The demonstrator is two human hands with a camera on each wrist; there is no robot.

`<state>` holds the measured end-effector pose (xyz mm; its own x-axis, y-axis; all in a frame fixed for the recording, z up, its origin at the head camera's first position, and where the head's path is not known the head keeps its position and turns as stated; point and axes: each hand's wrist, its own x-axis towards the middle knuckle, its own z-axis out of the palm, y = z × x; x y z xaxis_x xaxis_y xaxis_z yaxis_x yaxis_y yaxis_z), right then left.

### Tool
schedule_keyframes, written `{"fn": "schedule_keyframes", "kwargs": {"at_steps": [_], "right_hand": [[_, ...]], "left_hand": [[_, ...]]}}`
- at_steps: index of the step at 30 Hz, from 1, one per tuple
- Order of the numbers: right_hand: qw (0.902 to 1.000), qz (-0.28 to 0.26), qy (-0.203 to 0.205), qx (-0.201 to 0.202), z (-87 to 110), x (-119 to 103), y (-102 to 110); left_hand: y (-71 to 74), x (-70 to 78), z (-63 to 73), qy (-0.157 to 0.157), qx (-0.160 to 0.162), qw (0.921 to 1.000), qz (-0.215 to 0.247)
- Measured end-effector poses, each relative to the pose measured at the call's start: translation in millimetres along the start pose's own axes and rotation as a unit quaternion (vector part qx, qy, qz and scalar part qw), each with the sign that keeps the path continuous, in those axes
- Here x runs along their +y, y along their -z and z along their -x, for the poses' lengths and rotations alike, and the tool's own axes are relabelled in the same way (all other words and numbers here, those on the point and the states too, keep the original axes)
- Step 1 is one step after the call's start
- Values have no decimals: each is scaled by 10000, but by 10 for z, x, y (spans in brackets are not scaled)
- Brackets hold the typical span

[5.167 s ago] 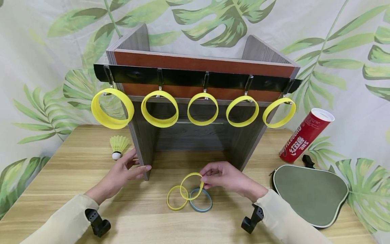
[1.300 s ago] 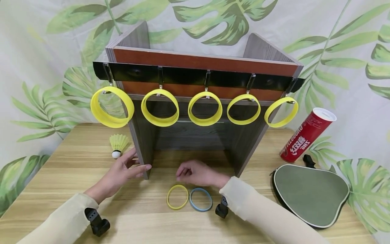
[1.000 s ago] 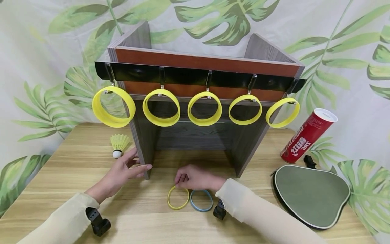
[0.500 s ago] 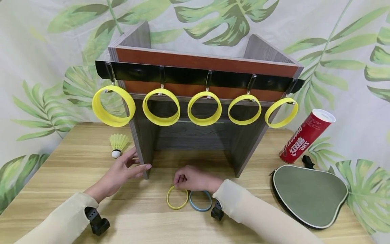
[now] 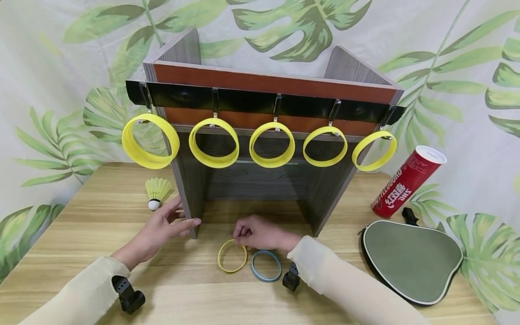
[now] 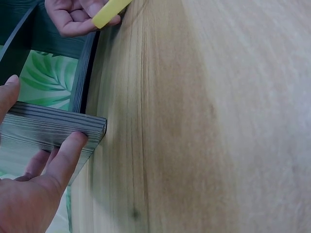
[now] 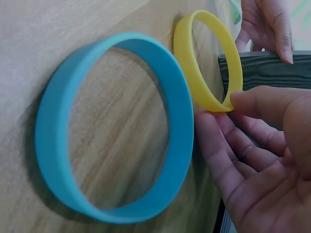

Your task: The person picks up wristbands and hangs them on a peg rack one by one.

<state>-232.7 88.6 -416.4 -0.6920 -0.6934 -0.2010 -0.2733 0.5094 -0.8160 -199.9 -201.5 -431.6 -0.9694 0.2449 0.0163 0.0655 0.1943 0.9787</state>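
Note:
My right hand (image 5: 260, 232) pinches the far edge of a yellow silicone wristband (image 7: 184, 51) between thumb and index finger. That edge is raised, so the band tilts. Just right of it on the tabletop is a blue wristband (image 5: 266, 279), large in the right wrist view. My left hand (image 5: 160, 230) grips the front edge of the left side panel (image 6: 53, 124) of a grey wooden stand, thumb on one side and fingers on the other. Above both hands, several yellow wristbands (image 5: 219, 161) hang in a row from hooks on a black strip (image 5: 243, 99) across the stand.
A yellow shuttlecock (image 5: 157, 189) lies left of the stand. To the right, a red shuttlecock tube (image 5: 406, 183) stands behind a green paddle case (image 5: 412, 262). Leaf-patterned cloth (image 5: 284, 27) covers the wall behind. The wooden table (image 5: 183, 293) extends toward me.
The right hand no longer holds its earlier yellow wristband, and the middle hook's loop looks thicker. It has come down to the tabletop yellow band and lifted its far edge. The left hand stays put.

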Motion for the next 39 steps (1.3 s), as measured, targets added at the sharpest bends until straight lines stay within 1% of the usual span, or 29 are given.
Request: {"fn": "schedule_keyframes", "kwargs": {"at_steps": [4,7,9,14,17,20,24,29,35,39], "right_hand": [[9979,-623,-157,-70,27,55,43],[9930,-1133,-301,-162,65,110,84],[9893,-1405,-322,-222,101,148,116],[9799,-1930,-413,-288,208,209,198],[9746,-2168,-484,-288,283,209,245],[9728,-2259,-451,-252,373,178,288],[9726,-2296,-313,-172,512,105,346],[9713,-2379,63,0,701,7,431],[9652,-2522,610,319,915,-120,528],[9622,-2517,833,628,1058,-241,597]], "left_hand": [[1,6,-4,6,-12,10000,-23],[-1,12,-5,31,-11,10000,-40],[-2,14,-4,37,-11,10000,-47],[-2,10,8,44,-8,10000,-60],[-1,1,22,66,-12,10000,-43],[0,-7,36,107,-1,9999,-34],[1,-15,42,104,38,9999,-49],[-2,-15,36,74,53,9999,-51],[-1,-1,26,62,16,10000,-61],[-2,25,13,86,-9,9999,-78]]}}
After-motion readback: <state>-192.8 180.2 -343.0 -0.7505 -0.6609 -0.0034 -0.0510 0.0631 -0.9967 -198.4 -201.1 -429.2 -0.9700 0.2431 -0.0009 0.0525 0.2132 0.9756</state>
